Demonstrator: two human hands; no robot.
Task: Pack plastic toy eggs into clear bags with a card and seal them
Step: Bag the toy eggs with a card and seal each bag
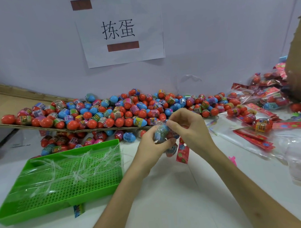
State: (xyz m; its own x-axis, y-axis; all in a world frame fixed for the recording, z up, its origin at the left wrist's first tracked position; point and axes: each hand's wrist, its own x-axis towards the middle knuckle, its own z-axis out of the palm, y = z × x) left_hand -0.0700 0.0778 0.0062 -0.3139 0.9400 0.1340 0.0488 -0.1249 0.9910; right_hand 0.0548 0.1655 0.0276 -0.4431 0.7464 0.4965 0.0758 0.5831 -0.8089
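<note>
Between the left hand [148, 142] and right hand [188, 127] a clear bag [161, 133] of toy eggs was gripped above the table [171, 199], its red card [182, 153] dangling, near the egg pile [109, 112]. Sealing seemed begun; the mouth was to be pressed closed.

Two bare hands meet close together in the middle.

Both bare arms come up from the bottom edge and lean in toward each other. The left hand [151, 143] curls its fingers and thumb around a clear bag [161, 133]. The right hand [189, 126] sits just beside it, a little higher, with its back facing up. Its bent fingers pinch the same bag from the other side. The wrists are apart, and the fingertips are nearly touching.
</note>
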